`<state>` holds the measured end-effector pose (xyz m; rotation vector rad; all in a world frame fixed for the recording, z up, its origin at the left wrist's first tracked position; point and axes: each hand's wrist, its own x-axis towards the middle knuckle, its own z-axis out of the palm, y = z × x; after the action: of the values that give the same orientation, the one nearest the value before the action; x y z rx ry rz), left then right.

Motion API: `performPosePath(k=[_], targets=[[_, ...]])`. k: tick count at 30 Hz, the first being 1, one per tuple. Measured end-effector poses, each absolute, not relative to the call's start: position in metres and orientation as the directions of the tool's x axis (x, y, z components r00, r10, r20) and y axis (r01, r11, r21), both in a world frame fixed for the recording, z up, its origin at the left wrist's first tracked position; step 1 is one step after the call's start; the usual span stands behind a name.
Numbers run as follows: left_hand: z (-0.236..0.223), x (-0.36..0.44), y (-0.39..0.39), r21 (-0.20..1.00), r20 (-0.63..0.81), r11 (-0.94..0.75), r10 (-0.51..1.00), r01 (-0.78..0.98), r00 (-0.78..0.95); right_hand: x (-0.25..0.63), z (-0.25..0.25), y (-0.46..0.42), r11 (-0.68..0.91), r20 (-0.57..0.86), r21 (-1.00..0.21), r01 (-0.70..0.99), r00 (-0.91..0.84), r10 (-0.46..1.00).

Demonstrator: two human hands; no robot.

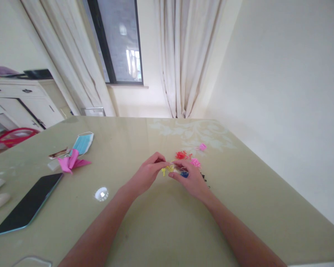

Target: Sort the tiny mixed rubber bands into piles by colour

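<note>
Both hands meet over the middle of the table, their fingertips close together. My left hand (149, 172) is closed in a pinch on something too small to make out. My right hand (191, 179) has its thumb and fingers curled inward, and what they hold is not clear. Just under the fingertips lie small yellow pieces (164, 171). Blue pieces (184, 174) show below the right fingers. Beyond the right hand are a red pile (181, 155) and a pink pile (195, 162) of small loose pieces. Black pieces (204, 178), partly hidden, lie beside the right hand.
Another pink piece (202, 147) lies farther back. At the left are a folded pink paper shape (72, 162), a blue face mask (85, 143), a dark tablet-like device (30, 202) and a shiny round object (101, 194). A white wall (289, 96) borders the table's right side.
</note>
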<state>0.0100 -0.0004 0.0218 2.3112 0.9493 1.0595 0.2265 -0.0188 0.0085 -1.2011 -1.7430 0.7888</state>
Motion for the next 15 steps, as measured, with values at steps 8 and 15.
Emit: performPosePath(k=[8,15], targets=[[0.0171,0.0081,0.0029,0.652,0.555,-0.646,0.764,0.397,0.33,0.2268,0.0073,-0.0179,0.334,0.277,-0.873,0.356,-0.201,0.94],[0.0173,0.0109,-0.0002,0.498,0.649,-0.775,0.631,0.39,0.425,0.2281,0.0039,-0.0148,0.296,0.239,-0.908,0.295,-0.214,0.947]])
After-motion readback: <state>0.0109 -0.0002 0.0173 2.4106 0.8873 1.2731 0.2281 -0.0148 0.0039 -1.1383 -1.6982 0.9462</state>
